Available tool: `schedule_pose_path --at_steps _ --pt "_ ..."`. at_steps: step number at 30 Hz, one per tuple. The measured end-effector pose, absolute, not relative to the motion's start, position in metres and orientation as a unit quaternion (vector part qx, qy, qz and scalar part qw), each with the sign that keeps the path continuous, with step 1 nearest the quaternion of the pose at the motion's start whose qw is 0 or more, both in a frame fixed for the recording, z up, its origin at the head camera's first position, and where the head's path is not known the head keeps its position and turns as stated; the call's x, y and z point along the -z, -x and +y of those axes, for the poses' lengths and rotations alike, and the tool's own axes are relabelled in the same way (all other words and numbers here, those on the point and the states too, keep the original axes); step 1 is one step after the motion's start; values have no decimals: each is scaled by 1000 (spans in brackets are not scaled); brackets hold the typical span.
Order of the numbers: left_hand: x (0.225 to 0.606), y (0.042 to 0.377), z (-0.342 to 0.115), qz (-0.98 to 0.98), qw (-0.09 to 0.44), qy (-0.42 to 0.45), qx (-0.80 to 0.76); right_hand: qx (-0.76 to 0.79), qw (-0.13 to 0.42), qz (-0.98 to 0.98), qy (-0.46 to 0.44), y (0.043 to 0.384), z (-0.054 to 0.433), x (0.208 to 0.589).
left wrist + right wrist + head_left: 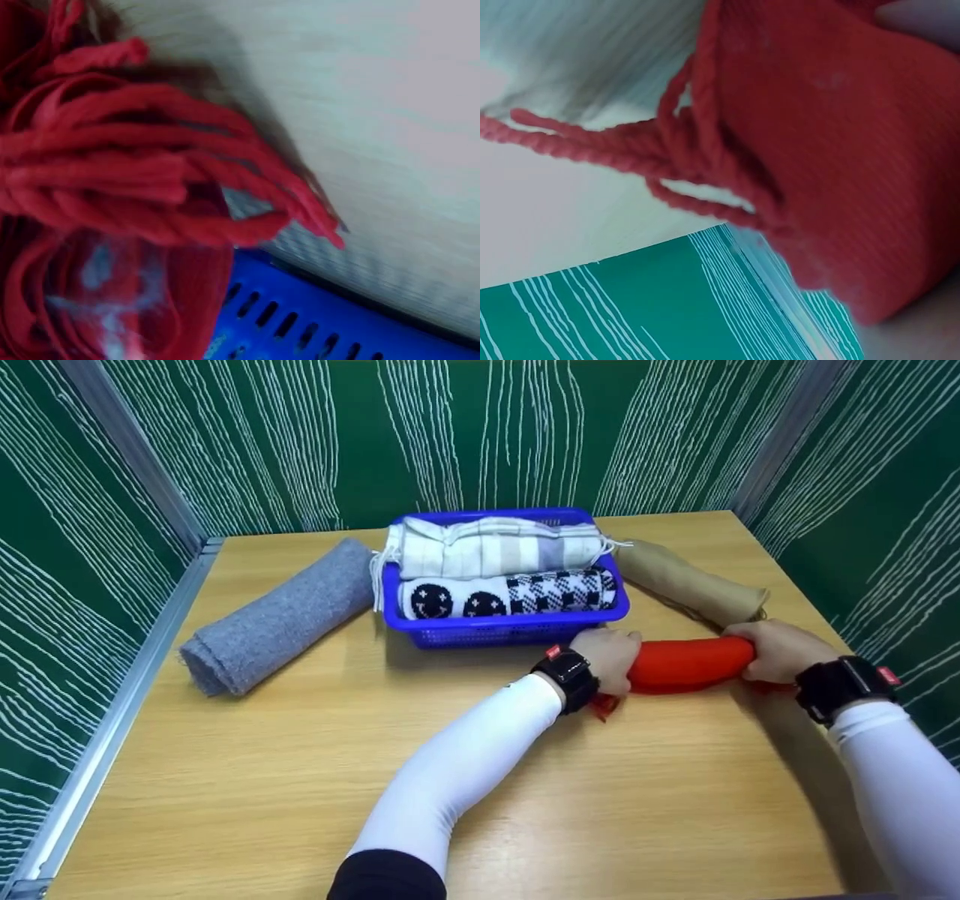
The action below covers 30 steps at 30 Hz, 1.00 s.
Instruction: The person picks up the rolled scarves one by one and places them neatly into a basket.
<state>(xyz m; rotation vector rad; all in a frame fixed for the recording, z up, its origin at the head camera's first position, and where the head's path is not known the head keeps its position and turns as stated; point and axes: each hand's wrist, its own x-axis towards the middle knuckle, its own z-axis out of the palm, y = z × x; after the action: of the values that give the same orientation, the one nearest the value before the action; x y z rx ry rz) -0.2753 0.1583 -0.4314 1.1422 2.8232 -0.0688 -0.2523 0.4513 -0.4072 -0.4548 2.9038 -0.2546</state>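
A rolled red scarf (691, 664) with twisted fringe is held level between both hands, right of the blue basket (517, 634). My left hand (606, 658) grips its left end, close to the basket's front right corner. At the other end my right hand (784, 651) grips the roll, fingers over the top. Red fringe (150, 180) hangs loose in the left wrist view, with the basket's slotted side below it. In the right wrist view, cord-like tassels (622, 150) stick out from the scarf's edge. Inside the basket lie a pale checked scarf (495, 547) and a black-and-white patterned scarf (510, 594).
A rolled grey scarf (281, 615) lies slanted on the wooden table (300, 780), left of the basket. To the basket's right, a rolled tan scarf (686, 581) lies behind the red one. Green panels (510, 442) with white streaks stand around the table's back and sides.
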Motion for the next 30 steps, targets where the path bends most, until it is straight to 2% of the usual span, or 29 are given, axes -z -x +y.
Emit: schedule_pose_path --at_steps 18,24,30 --pt "427 273 148 921 15 -389 28 111 89 979 149 253 446 394" --pt "420 267 143 917 10 -398 21 87 69 981 160 253 441 385" --pt "415 264 142 919 13 -393 26 98 82 980 152 253 439 380"
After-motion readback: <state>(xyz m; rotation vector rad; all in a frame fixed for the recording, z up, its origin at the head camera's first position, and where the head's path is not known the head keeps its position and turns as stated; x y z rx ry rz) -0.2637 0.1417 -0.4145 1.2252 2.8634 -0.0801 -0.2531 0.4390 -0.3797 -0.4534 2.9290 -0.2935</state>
